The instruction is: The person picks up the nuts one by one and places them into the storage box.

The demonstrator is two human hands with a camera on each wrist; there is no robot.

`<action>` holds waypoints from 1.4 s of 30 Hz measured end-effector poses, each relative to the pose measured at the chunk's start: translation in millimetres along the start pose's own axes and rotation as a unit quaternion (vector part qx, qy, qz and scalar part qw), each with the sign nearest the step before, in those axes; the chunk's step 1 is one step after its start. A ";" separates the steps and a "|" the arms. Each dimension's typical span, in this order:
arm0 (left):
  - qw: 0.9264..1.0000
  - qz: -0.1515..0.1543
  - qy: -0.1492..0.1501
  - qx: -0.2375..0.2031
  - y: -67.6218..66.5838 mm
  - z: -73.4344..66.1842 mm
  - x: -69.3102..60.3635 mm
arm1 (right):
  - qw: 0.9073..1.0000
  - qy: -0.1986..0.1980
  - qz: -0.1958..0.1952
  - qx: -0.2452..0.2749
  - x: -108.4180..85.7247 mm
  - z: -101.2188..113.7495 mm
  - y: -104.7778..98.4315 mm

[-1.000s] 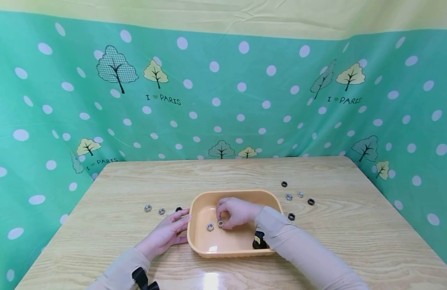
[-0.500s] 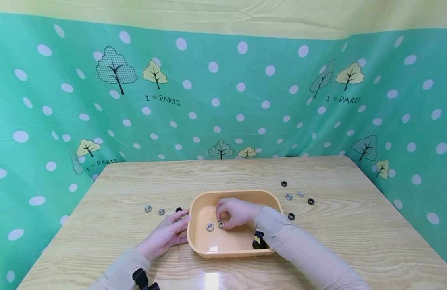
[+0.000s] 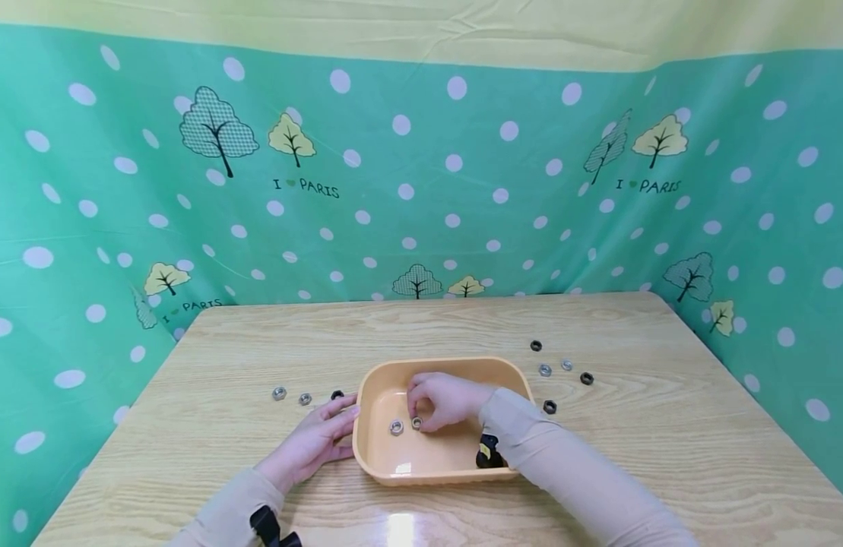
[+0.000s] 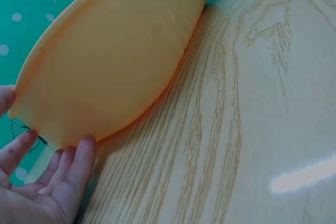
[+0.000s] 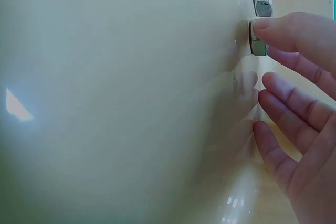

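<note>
A peach plastic basin (image 3: 442, 478) sits on the table. My left hand (image 3: 312, 444) rests its fingers against the basin's left outer wall; in the left wrist view the fingers (image 4: 79, 166) are fairly straight along it. Inside the basin, my right hand (image 3: 448, 399) pinches a silver hex nut (image 3: 416, 423) between thumb and finger, down at the floor. The right wrist view has the thumb over this nut (image 5: 259, 48), the other fingertips touching the basin floor. Just left of it lies a second silver nut (image 3: 397, 428), untouched.
Left of the basin are two silver nuts (image 3: 279, 393) and a black nut (image 3: 337, 395) close to my left fingertips. Several black and silver nuts (image 3: 545, 371) lie scattered to the right. A green dotted curtain (image 3: 407, 190) hangs behind the wooden table (image 3: 257, 334).
</note>
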State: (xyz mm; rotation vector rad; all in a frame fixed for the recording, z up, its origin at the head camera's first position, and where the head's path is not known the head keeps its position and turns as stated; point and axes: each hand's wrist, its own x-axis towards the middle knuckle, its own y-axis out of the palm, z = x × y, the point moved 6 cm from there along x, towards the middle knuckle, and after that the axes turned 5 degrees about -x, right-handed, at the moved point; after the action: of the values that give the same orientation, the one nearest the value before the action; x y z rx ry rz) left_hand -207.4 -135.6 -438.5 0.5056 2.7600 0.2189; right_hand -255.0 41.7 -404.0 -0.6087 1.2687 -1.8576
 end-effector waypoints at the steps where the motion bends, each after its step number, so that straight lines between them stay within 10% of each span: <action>1: 1.000 -0.001 -0.001 0.000 -0.2 0.2 0.4 | 1.000 0.001 0.000 -0.001 0.0 0.0 -0.1; 42: 1.000 0.001 -0.004 -0.002 4.1 -3.7 -2.0 | 0.995 0.028 0.013 0.095 -21.1 -1.1 -48.2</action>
State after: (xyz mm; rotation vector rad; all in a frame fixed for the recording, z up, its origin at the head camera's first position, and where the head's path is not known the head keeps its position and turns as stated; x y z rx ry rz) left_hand -205.6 -132.9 -433.6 0.5084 2.7505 0.2219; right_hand -260.0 68.7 -359.0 -0.4380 1.1140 -1.9580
